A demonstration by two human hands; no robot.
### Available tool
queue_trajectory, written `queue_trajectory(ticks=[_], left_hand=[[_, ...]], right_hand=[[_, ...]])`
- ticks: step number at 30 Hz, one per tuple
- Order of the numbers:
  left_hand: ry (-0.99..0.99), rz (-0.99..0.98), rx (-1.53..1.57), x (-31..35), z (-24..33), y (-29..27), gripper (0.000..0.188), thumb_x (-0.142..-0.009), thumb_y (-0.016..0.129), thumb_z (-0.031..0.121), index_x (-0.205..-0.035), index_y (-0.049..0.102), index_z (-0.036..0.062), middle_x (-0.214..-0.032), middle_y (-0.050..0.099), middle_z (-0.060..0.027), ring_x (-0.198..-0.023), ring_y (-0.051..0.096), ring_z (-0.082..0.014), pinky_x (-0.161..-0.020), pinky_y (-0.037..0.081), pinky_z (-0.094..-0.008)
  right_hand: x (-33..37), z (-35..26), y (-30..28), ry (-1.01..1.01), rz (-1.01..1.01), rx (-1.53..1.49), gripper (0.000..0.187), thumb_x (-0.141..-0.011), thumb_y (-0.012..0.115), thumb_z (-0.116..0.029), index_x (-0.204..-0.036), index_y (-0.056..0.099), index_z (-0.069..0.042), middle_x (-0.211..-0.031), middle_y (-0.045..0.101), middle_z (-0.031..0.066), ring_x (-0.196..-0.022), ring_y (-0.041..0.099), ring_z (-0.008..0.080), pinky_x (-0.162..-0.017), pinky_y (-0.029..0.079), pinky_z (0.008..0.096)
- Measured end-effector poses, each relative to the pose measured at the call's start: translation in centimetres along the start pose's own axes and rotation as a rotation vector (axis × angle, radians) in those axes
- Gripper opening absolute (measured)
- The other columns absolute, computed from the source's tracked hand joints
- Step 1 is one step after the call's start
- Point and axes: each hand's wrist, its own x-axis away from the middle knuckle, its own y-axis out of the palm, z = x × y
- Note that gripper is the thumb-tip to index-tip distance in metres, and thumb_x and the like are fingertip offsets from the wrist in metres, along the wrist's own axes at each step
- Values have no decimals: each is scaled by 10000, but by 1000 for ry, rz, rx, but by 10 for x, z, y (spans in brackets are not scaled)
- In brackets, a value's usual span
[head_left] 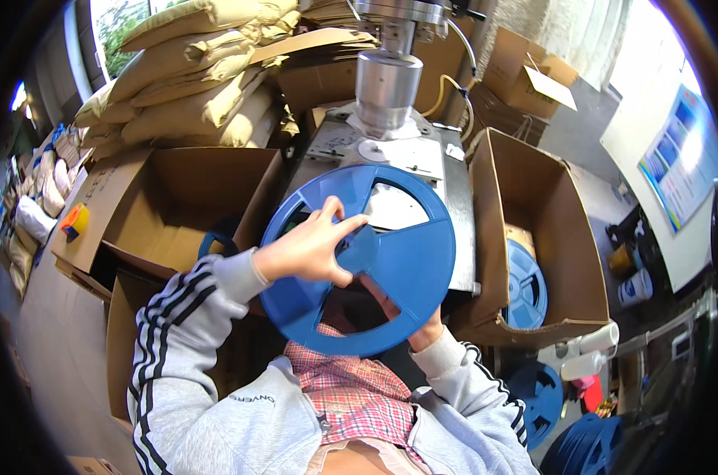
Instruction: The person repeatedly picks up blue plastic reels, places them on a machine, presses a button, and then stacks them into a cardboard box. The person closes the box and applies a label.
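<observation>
A: Hold what, & where?
B: Hold blue reel (410, 265) near metal press (389, 87), w/ L hand (307, 247) on top, fingers wide.
A: & R hand (427, 328)?
B: Under rim; can't tell grip. Keep steady, pls.

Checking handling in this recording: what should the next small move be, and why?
Probably close the left hand around the hub: its fingers lie spread over the middle of the blue reel, while the right hand is mostly hidden beneath, leaving its grip unclear.

The left grip (310, 244) spreads across a blue reel (410, 261), the right grip (428, 330) beneath.
</observation>
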Motion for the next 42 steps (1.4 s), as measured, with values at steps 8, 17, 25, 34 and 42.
queue_trajectory(ticks=[8,17,25,34,42], left_hand=[[-40,173,-134,-149,-112,0,878,-601,837,436,-1368,583,90,-1331,452,-259,-1187,495,-449,-1052,418,-436],[4,411,-202,-209,-142,28,600,-790,739,462,-1262,679,97,-1380,564,-182,-1285,471,-383,-1096,371,-458],[-142,153,-259,-205,-121,9,680,-895,577,631,-1366,605,142,-1446,519,-164,-1388,388,-372,-1114,273,-602],[-193,400,-339,-141,-135,-1,651,-993,460,560,-1464,482,110,-1507,463,-132,-1425,357,-337,-1174,236,-489],[-387,392,336,25,-220,45,985,-745,844,463,-1488,394,-1,-1461,487,-229,-1348,480,-341,-1126,364,-393]], right_hand=[[-121,-31,-42,-101,329,-252,769,-1014,325,-627,-1465,404,-9,-1418,493,284,-1310,495,438,-1116,412,536],[-166,-68,-77,-209,304,-300,822,-983,466,-605,-1418,375,86,-1415,464,325,-1319,465,488,-1115,391,593],[-156,-71,-85,-208,374,-182,749,-987,529,-540,-1336,437,117,-1325,519,293,-1299,488,463,-1122,403,537],[-58,-76,-85,-621,638,1085,477,-933,707,-151,-1335,535,41,-1225,607,128,-1092,592,187,-895,519,292],[-12,-58,-161,-367,627,1550,719,-788,860,-247,-1348,535,64,-1227,639,166,-1111,604,260,-969,473,348]])
